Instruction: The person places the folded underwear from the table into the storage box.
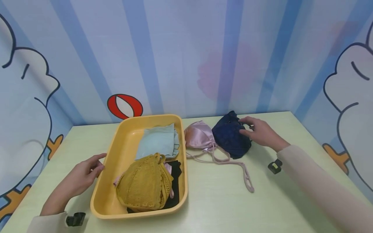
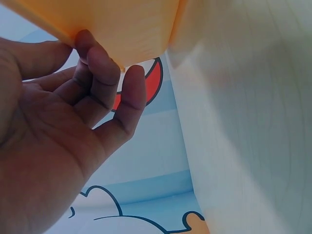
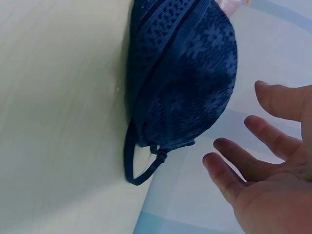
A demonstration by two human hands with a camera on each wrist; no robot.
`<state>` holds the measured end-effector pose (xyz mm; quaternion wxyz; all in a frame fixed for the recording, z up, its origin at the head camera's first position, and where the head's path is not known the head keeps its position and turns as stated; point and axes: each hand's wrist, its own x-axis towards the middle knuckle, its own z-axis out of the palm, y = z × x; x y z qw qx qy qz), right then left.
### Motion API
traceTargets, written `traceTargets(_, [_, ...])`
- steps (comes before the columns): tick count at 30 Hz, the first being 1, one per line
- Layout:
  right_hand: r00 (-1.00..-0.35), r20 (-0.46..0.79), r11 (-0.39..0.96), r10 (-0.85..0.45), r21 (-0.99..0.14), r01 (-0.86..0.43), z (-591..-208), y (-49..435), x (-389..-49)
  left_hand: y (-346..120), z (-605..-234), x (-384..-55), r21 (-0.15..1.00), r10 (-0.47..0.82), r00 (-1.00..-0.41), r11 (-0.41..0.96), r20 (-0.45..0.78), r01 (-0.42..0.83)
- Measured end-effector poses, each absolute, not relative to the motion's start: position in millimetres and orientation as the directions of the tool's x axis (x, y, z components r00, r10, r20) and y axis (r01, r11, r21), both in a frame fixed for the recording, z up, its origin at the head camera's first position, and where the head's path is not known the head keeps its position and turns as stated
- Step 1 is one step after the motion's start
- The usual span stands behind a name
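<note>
My left hand (image 1: 80, 176) is at the left side of a yellow plastic tub (image 1: 140, 215), its fingers loosely bent and the fingertips (image 2: 87, 39) touching the outside by the rim. My right hand (image 1: 262, 132) reaches over the right side of a navy lace bra (image 1: 230, 136), fingers spread and the thumb apart from them. In the right wrist view a gap shows between that hand and the navy bra (image 3: 195, 78), whose strap loops down at one end. Left of the navy bra lies a pink satin bra (image 1: 199, 134), its straps (image 1: 233, 162) trailing over the table.
Inside the tub are a folded pale blue cloth (image 1: 158, 140), a mustard lace bra (image 1: 142, 183) and black fabric (image 1: 175, 184) under it. The light table (image 1: 221, 200) ends at a printed backdrop (image 1: 186, 58) with blue stripes.
</note>
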<state>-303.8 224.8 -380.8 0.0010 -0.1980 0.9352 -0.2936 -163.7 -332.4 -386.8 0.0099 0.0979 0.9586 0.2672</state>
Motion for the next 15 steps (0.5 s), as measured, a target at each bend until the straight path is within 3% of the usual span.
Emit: traceTargets(15, [-0.945,-0.092,0.805,-0.315,-0.553,-0.215,-402,230,-308,-332,-385,-163,0.523,0.182,-0.983,0.836,0.02,0.166])
